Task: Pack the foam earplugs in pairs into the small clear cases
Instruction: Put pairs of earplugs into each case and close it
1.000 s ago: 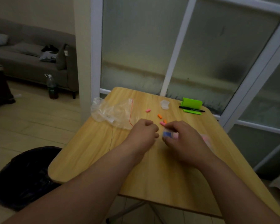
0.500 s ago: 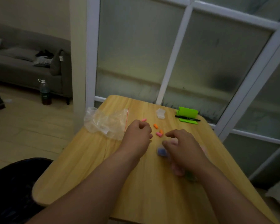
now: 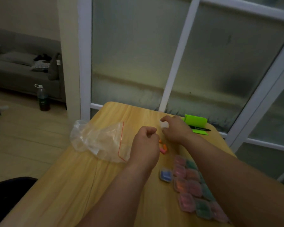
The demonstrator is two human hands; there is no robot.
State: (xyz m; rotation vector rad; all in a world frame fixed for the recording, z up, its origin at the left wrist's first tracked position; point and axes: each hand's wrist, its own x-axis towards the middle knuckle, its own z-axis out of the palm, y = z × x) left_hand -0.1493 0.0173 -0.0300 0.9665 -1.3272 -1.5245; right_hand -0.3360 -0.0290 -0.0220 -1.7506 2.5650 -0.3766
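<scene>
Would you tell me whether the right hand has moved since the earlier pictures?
Yes. The right hand reached away from the body, past the loose earplugs, and now grips the clear case near the green holder.

The wooden counter carries a clear bag at ten o'clock and loose orange and pink earplugs near its middle. Filled cases cluster at four o'clock, a blue-filled case just beside them. A green holder and a black pen sit at one o'clock. At twelve o'clock the right grip holds a whitish case.
</scene>
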